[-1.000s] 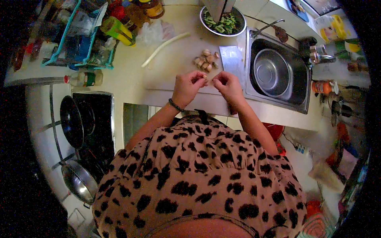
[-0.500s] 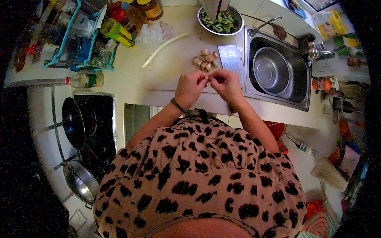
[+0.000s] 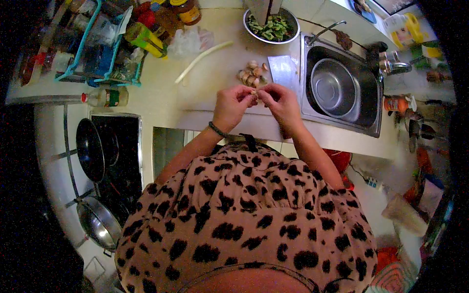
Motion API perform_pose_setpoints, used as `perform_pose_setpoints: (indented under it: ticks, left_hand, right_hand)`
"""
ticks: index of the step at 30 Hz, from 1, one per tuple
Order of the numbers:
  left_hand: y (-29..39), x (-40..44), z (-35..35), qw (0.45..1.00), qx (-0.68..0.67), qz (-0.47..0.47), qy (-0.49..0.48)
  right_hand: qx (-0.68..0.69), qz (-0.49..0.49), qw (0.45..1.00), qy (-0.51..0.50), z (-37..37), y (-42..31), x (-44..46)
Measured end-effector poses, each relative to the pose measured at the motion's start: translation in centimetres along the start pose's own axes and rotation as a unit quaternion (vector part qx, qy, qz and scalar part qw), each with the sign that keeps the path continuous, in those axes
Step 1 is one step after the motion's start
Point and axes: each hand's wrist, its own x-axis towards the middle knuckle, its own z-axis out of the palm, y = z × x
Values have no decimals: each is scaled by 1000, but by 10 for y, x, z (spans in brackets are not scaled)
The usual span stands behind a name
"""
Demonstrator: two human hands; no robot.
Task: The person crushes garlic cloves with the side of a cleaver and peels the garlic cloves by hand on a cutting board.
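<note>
Although labels show on the green bottle (image 3: 145, 40) and jar (image 3: 188, 12) at the upper left of the frame, and on the yellow jug (image 3: 405, 30) at the upper right, their writing is too blurred to read. The clove (image 3: 254, 92) I have near the centre, above the tabletop (image 3: 159, 88), is small and pale; its finer surface is unclear. My left hand (image 3: 231, 106) pinches it narrowly between thumb and forefinger. My right hand (image 3: 282, 105) has its thumb and fingertips drawn close together at the clove's right side, but I cannot tell whether they grip it. Just beyond my hands lies the brownish, pinkish garlic (image 3: 251, 74), with the knife (image 3: 282, 69) to its right.
</note>
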Motion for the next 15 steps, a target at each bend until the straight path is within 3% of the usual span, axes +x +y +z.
perform_pose_setpoints:
  ticks: [4, 8, 10, 13, 15]
  left_hand:
    - [0, -1, 1, 1000, 10, 16, -24]
    - [-7, 0, -1, 994, -88, -33, -57]
    - [-8, 0, 0, 990, -112, -50, -64]
    - [-11, 1, 2, 982, -156, -84, -64]
    - [-11, 2, 2, 985, -148, -70, -54]
  right_hand:
    - [27, 51, 993, -99, -9, 2, 8]
    - [70, 55, 991, -99, -9, 5, 6]
    - [-84, 12, 994, -64, -7, -2, 3]
    - [-188, -50, 981, -1, -3, 16, 2]
    - [-127, -31, 991, -8, -2, 18, 0]
